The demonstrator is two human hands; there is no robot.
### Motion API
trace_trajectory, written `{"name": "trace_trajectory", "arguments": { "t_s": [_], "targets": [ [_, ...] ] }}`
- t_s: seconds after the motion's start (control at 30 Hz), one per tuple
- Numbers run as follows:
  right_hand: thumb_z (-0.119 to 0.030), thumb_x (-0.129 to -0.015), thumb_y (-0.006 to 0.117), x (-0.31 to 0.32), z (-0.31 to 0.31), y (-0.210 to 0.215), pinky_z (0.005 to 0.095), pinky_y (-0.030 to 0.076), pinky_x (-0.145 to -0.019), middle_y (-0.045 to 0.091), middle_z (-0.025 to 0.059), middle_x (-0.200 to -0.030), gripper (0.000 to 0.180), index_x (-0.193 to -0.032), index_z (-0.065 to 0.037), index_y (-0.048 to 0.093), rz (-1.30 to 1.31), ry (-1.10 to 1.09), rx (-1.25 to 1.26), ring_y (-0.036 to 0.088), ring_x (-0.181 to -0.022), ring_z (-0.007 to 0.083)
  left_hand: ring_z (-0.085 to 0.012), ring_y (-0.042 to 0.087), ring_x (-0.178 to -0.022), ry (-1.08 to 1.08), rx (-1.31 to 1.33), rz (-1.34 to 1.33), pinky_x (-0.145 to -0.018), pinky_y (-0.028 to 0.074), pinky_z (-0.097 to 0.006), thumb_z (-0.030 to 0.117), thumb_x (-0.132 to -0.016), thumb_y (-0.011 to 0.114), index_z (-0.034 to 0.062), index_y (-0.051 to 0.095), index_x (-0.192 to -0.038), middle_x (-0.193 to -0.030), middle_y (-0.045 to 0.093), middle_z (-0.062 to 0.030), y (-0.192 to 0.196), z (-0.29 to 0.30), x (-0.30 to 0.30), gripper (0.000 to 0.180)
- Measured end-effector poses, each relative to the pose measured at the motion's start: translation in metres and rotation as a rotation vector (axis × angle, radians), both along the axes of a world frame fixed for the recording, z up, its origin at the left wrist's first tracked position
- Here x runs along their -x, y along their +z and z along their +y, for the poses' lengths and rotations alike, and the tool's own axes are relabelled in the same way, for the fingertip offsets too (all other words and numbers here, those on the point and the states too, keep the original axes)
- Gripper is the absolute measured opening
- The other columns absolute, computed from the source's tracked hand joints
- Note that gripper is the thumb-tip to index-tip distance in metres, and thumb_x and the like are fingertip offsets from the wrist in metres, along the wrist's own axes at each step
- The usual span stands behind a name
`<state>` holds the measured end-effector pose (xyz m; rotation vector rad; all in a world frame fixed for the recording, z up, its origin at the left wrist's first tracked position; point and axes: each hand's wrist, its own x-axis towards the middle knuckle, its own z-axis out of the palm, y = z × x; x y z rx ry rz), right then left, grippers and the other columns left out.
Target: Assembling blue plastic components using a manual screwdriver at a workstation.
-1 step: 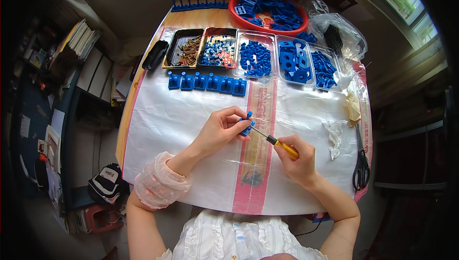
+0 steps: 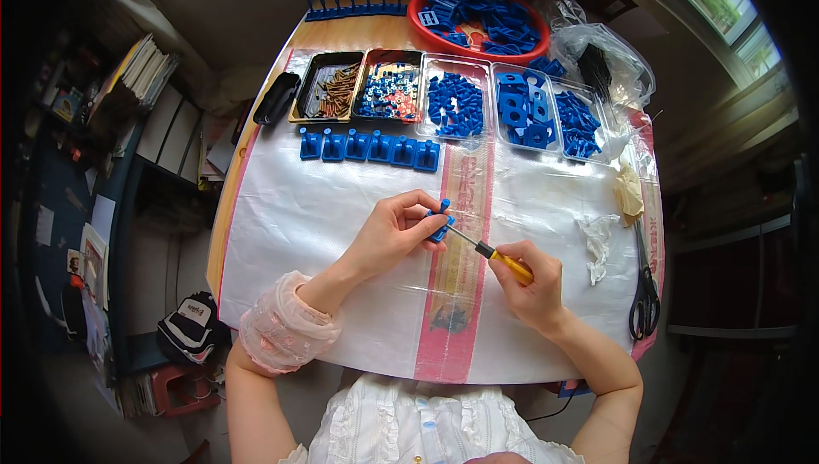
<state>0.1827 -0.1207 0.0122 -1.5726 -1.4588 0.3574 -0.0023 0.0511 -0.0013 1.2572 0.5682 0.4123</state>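
Observation:
Between the thumb and fingers of my left hand is a small blue plastic part with a round-topped post sticking up. My right hand is wrapped round the yellow and black handle of a screwdriver. Its metal shaft slants up to the left, and the tip meets the blue part; my fingers partly hide where they touch. Beyond my hands stands a row of several similar blue assemblies, each with an upright post.
Along the back sit a tray of brass-coloured screws, a tray of small nuts and clear trays of blue parts. A red basin of blue pieces stands behind. Black scissors, crumpled tissue and a plastic bag lie at right.

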Motion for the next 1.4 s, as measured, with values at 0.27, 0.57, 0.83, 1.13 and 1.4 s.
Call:
{"name": "trace_trajectory", "arguments": {
  "t_s": [0.27,0.57,0.83,1.13,1.4],
  "targets": [
    [-0.002,-0.087,0.075,-0.001,0.0,-0.001,0.0284,0.05,-0.054,0.07,0.0117,-0.073,0.013,-0.095,-0.001,0.065,0.077,-0.014,0.061,0.069,-0.061,0.02,-0.0121,0.071,-0.078,-0.002,-0.023,-0.005,-0.068,0.059,-0.021,0.01,-0.1,0.064,-0.0008,0.064,-0.109,-0.094,0.074,-0.0105,-0.002,0.0,0.0,0.014],
    [0.0,-0.083,0.075,-0.005,-0.001,-0.007,0.0339,0.046,-0.047,0.065,0.01,-0.074,0.02,-0.099,-0.002,0.064,-0.314,0.069,-0.08,0.063,-0.053,0.0259,-0.0124,0.071,-0.078,0.008,0.03,0.029,-0.069,0.059,-0.021,0.012,-0.1,0.065,0.0005,0.064,-0.108,-0.093,0.074,-0.0112,-0.001,0.001,0.0,0.014],
    [0.001,-0.084,0.076,0.003,0.0,-0.001,0.0318,0.049,-0.051,0.068,0.0113,-0.076,0.016,-0.095,-0.002,0.065,-0.052,0.015,-0.064,0.068,-0.058,0.0244,-0.0117,0.071,-0.077,-0.011,0.015,-0.021,-0.069,0.058,-0.02,0.011,-0.099,0.066,0.0002,0.064,-0.108,-0.092,0.074,-0.0107,-0.001,0.001,0.0,0.014],
    [-0.001,-0.088,0.074,0.004,-0.001,-0.003,0.0269,0.048,-0.053,0.068,0.01,-0.07,0.011,-0.094,0.0,0.064,0.121,-0.034,0.052,0.067,-0.058,0.0157,-0.0111,0.071,-0.077,-0.003,-0.004,-0.012,-0.069,0.057,-0.02,0.01,-0.099,0.065,-0.0002,0.064,-0.108,-0.091,0.074,-0.0103,0.001,0.0,-0.001,0.014],
    [-0.001,-0.09,0.073,0.004,-0.001,-0.001,0.0242,0.046,-0.052,0.069,0.0085,-0.069,0.01,-0.094,0.0,0.064,0.185,-0.033,0.089,0.066,-0.059,0.0107,-0.012,0.071,-0.078,-0.009,-0.016,-0.019,-0.069,0.057,-0.02,0.009,-0.1,0.064,-0.0009,0.064,-0.108,-0.093,0.074,-0.0111,0.0,0.0,0.0,0.013]
  ]
}}
